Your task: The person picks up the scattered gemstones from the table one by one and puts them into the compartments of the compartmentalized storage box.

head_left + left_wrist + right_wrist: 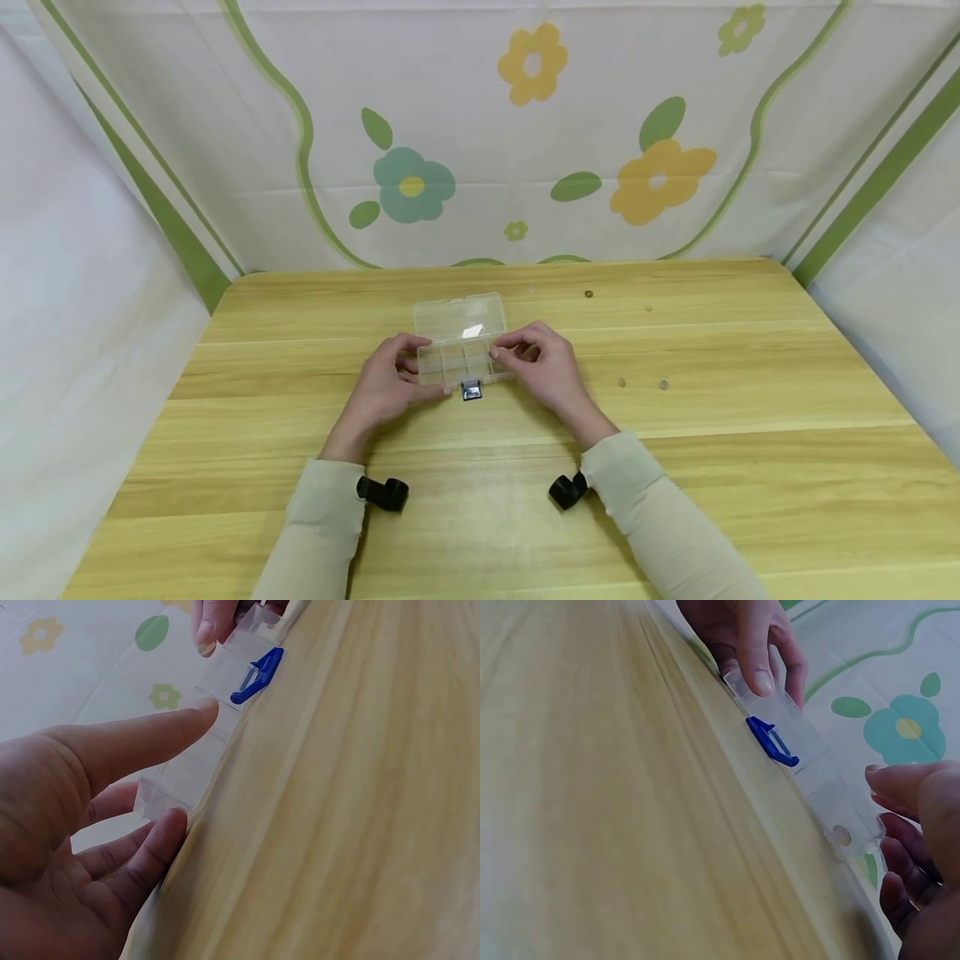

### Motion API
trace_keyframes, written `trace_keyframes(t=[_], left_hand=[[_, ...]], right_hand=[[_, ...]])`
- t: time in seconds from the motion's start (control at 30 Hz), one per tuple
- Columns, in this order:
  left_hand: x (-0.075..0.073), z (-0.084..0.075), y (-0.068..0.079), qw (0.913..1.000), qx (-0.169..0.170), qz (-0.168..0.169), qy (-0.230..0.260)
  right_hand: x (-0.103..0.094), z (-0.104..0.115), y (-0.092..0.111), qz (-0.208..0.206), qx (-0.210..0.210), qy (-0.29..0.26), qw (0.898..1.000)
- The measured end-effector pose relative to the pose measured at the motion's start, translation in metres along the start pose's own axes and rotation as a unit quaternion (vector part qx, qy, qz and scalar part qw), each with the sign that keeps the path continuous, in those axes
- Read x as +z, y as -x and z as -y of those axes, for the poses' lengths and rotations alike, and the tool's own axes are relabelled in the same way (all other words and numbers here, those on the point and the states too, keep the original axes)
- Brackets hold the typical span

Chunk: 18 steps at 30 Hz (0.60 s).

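Observation:
A clear plastic compartment box [453, 364] lies on the table with its lid [459, 317] raised at the back. Its blue latch [471, 390] hangs at the front. My left hand [382, 383] grips the box's left end, thumb along the front edge and fingers round the side. Over the right-end compartments, my right hand [542, 362] pinches a small coin-like disc between thumb and forefinger; only a brownish edge shows at the fingertips [206, 646]. In the right wrist view, a round silvery coin [841, 835] shows through the wall of the right-end compartment.
Several small round discs lie on the wooden table [750, 467]: a dark brass one [588, 293] at the back, a grey one [663, 384] and a brownish one [621, 382] right of my right hand. A flowered cloth [480, 167] hangs behind the table.

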<state>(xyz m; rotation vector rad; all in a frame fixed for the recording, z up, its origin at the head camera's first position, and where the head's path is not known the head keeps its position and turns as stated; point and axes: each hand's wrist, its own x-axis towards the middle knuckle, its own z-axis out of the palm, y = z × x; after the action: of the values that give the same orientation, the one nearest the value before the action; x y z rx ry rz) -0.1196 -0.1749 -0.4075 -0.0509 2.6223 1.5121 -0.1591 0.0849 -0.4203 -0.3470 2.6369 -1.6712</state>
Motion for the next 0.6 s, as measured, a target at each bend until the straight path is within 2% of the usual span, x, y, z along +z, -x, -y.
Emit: trace_keyframes(t=[0.6], left_hand=[[-0.0002,0.0001,-0.0001,1.0000,0.007,0.002,-0.004]], right_hand=[[0.0050,0.0034,0.0033,0.021,-0.020,0.024,0.999]])
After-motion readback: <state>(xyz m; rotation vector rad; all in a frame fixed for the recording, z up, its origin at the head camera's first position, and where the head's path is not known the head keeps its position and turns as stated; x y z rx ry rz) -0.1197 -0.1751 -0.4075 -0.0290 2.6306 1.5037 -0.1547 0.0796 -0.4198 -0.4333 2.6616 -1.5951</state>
